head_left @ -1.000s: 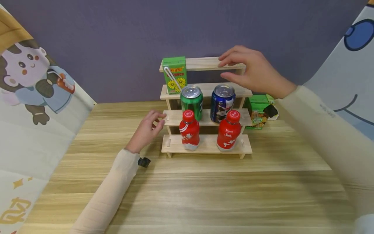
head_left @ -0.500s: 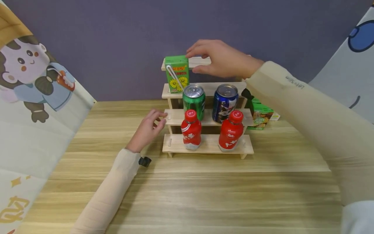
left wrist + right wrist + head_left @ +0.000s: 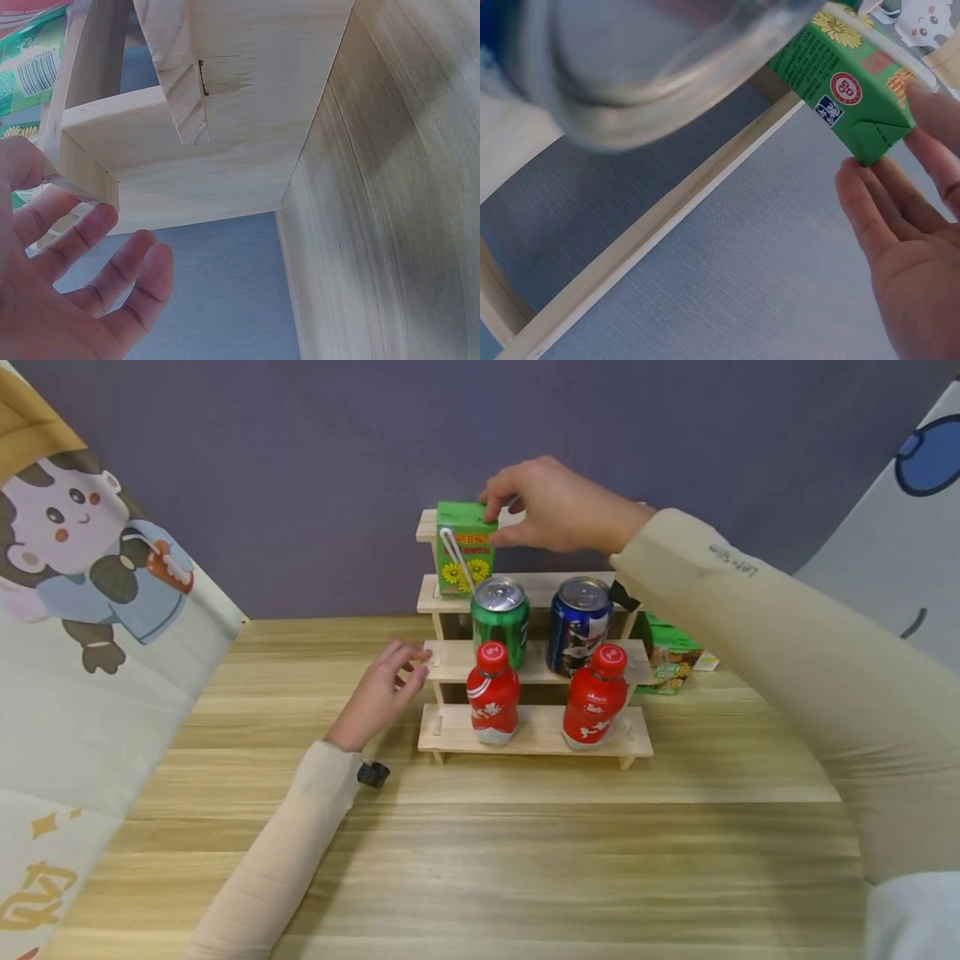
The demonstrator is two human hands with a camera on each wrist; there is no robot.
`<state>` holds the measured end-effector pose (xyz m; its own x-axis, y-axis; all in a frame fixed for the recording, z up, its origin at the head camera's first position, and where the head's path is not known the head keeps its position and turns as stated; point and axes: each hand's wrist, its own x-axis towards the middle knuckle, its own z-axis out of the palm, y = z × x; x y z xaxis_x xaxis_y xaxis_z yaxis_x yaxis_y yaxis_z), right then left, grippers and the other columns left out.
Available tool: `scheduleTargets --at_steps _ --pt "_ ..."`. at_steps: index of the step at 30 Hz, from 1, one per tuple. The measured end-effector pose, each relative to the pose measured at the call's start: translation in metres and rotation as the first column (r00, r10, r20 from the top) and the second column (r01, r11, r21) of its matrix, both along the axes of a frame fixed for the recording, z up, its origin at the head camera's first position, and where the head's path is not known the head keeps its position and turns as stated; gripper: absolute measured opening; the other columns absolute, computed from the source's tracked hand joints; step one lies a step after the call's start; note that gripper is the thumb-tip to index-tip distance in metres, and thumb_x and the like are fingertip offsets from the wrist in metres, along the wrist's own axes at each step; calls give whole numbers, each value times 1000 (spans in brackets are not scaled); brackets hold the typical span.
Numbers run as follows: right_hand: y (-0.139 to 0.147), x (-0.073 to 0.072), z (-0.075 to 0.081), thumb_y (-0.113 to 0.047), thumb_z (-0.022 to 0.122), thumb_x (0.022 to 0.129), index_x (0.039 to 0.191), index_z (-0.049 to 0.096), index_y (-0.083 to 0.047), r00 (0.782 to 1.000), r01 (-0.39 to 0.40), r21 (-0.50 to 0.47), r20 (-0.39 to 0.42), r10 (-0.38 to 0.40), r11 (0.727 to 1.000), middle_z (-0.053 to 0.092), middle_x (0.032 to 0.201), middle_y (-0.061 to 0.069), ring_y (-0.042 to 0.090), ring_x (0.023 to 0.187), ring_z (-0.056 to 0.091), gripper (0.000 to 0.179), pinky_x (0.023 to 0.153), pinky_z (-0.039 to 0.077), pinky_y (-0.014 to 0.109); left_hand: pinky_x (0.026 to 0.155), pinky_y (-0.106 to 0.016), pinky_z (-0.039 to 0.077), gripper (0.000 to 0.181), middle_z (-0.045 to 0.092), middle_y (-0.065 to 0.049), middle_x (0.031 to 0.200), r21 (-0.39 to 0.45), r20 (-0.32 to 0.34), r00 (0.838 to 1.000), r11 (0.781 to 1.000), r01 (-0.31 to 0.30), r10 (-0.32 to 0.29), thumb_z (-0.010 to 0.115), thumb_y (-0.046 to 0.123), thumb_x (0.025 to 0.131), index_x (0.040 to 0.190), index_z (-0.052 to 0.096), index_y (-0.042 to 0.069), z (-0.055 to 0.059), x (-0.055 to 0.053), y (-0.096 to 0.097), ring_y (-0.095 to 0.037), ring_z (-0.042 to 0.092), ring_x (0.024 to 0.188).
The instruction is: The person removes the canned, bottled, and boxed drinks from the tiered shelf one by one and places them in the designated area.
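Note:
A four-tier wooden display rack (image 3: 540, 718) stands against the back wall. On its second-highest tier is a green juice carton (image 3: 454, 578) with a white straw on its front. My right hand (image 3: 562, 508) grips the carton's upper right corner; in the right wrist view the thumb lies on its front and the fingers (image 3: 851, 195) reach behind its top end. At the rack's left side my left hand (image 3: 381, 693) pinches the end of a lower tier, its thumb and index finger around the wood in the left wrist view. A green can (image 3: 501, 618) stands just in front of the carton.
A blue can (image 3: 581, 627) shares the green can's tier. Two red bottles, one left (image 3: 493, 697) and one right (image 3: 595, 697), stand on the lowest tier. Other green cartons (image 3: 666, 660) sit on the table (image 3: 480, 860) right of the rack.
My right hand has moved left from the rack's right side to the carton and taken hold of it. The carton has shifted slightly right. My left hand stays at the rack.

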<state>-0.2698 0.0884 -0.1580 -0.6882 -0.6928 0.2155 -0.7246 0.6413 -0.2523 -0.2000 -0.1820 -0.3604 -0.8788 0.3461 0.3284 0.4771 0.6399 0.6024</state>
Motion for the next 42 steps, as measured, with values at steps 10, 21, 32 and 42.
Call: scheduleTargets --at_steps 10,21,32,42 --pt "0 4 -3 -9 70 83 86 65 -4 996 -46 -53 -76 41 998 58 104 4 19 97 59 8 87 49 32 74 -40 51 29 52 -6 118 -4 -6 1000 1000 2 -2 52 23 98 119 59 5 0 0 1 -19 52 94" --pt "29 13 15 -9 66 85 89 65 -3 979 52 -203 -184 -90 978 57 118 3 17 105 55 8 94 43 33 73 -34 50 27 52 -7 120 -10 -15 1000 1000 11 -12 51 21 98 119 59 4 1 -2 1 -19 52 94" --pt "117 63 32 -6 69 81 86 63 0 931 210 -137 -274 -241 968 59 120 10 28 110 49 10 96 38 24 73 -35 50 29 51 -7 122 4 -6 1000 1000 9 -9 51 22 98 120 59 4 1 0 -2 -19 52 95" --pt "195 95 -8 9 72 74 84 61 6 893 280 -235 -291 -342 931 59 114 18 -14 101 41 15 91 32 8 72 -36 50 28 51 -8 124 2 -17 1000 1000 0 0 50 20 98 121 59 5 1 -2 -9 -20 53 95"
